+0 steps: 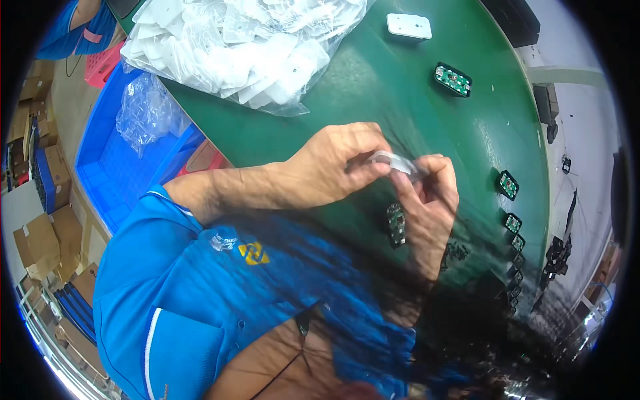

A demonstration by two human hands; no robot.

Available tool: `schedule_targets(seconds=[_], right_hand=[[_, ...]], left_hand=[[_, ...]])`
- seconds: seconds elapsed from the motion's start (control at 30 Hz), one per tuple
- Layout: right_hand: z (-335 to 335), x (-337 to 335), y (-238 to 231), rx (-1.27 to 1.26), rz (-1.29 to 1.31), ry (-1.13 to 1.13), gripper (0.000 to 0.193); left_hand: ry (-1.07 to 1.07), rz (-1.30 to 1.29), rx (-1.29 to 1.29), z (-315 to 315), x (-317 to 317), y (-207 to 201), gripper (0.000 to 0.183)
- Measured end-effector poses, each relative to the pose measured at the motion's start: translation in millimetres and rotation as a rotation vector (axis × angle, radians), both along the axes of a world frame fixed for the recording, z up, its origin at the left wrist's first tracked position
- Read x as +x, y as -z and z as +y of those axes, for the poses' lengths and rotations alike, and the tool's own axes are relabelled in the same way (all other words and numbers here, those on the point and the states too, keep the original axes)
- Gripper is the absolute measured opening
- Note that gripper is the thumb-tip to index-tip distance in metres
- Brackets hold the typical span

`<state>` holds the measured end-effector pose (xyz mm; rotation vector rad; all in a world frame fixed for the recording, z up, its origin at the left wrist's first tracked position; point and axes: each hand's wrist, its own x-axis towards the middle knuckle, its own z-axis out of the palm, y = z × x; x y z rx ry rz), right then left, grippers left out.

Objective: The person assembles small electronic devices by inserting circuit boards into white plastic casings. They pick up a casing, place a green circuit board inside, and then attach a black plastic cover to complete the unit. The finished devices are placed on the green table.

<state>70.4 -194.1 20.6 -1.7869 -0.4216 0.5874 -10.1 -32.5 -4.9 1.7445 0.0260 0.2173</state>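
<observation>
Head view: left hand [339, 162] and right hand [430, 203] meet on a small pale piece [400, 163]

Both hands are raised over the green table [363, 87], near its middle. The left hand's thumb and fingers pinch the left end of the pale piece, which looks partly see-through. The right hand is clamped on the other end, thumb against fingers — its grip hides part of the piece, so the full shape cannot be told.

Just beside the right wrist, toward the left, lies a bare circuit board [396, 225]. Loose dark hair [427, 283] hangs across the lower part of the scene and blurs much there.

Farther up the table rest a white cover [409, 27] and, well apart, a black shell with a green board [453, 80]. Similar board units [508, 185] line the right edge. At the upper left sits a clear bag [291, 109] of flat white pieces [227, 60] — beyond it, off the table, is a blue crate [123, 179] with crumpled clear plastic [143, 110] inside.
</observation>
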Motion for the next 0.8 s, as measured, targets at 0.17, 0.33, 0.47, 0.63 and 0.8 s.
schedule_targets(seconds=[0.17,0.33,0.47,0.63,0.8], right_hand=[[1,11,9,0.243,0.167,-0.021,0.021],[5,32,25,0.182,0.35,-0.004,0.021],[15,89,41,-0.047,-0.561,0.102,0.035],[32,161,64,-0.327,-1.096,-0.095,0.041],[34,180,66,-0.321,-1.057,-0.125,0.036]], left_hand=[[0.057,0.202,-0.348,1,4,-1,0.01],[-0.025,0.173,-0.427,21,29,13,0.013],[-0.151,0.139,0.023,40,64,24,0.01],[-0.163,-0.047,0.552,44,107,52,0.007],[-0.057,0.079,0.749,40,112,48,0.009]])
